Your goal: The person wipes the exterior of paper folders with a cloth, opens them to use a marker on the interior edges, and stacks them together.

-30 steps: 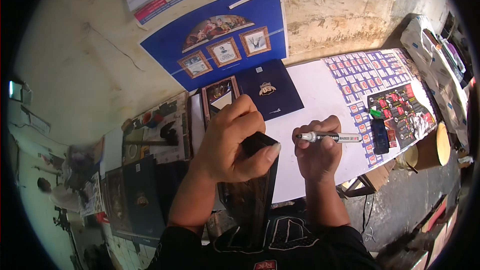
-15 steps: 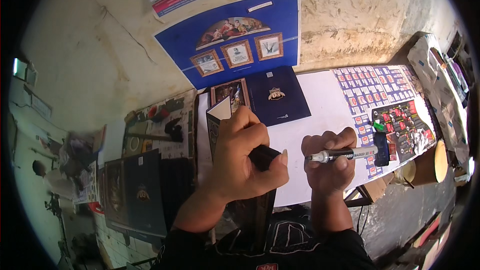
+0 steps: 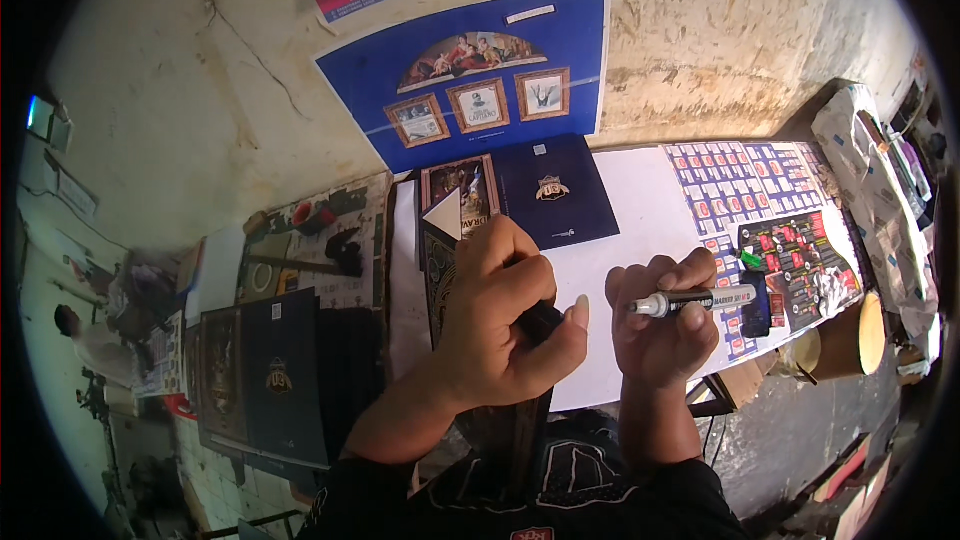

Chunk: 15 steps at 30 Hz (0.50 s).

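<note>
My left hand (image 3: 500,325) is closed around a short black cap-like piece (image 3: 541,321), mostly hidden by the fingers. My right hand (image 3: 665,335) grips a white whiteboard marker (image 3: 700,301). Its uncapped tip points left toward my left hand, a short gap away. Under my left hand a dark folder with ornate print (image 3: 440,275) shows, partly hidden; its lower part runs down toward my lap. An open dark blue folder (image 3: 560,195) with a gold emblem lies behind, on the white tabletop (image 3: 640,190).
A black-and-blue block (image 3: 757,305) and a green piece (image 3: 749,259) lie near a dark printed sheet (image 3: 800,260) on the right. A blue poster (image 3: 470,80) leans against the wall. More dark folders (image 3: 265,375) lie to the left. A person (image 3: 95,345) is at the far left.
Both hands have shifted slightly right, the left one a bit downward. The marker has turned a little in my right hand, and its tip shows more clearly.
</note>
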Motion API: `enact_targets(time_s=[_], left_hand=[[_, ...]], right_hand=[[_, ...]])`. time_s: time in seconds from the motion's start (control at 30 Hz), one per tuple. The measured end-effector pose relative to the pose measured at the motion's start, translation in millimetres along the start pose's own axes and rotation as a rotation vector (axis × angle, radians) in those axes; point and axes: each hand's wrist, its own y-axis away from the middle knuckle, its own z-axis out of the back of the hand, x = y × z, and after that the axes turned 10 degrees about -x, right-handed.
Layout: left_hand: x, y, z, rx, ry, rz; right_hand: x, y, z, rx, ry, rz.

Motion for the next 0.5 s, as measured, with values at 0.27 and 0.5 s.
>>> enact_targets(time_s=[0.27, 0.5], left_hand=[[-2.1, -1.6, -3.2, 0.038, 0.013, 0.008], [-2.1, -1.2, -2.2, 0.063, 0.021, -0.012]], right_hand=[[-4.7, 1.3, -2.0, 0.002, 0.034, -0.031], [-12.2, 3.2, 2.6, 0.021, 0.017, -0.036]])
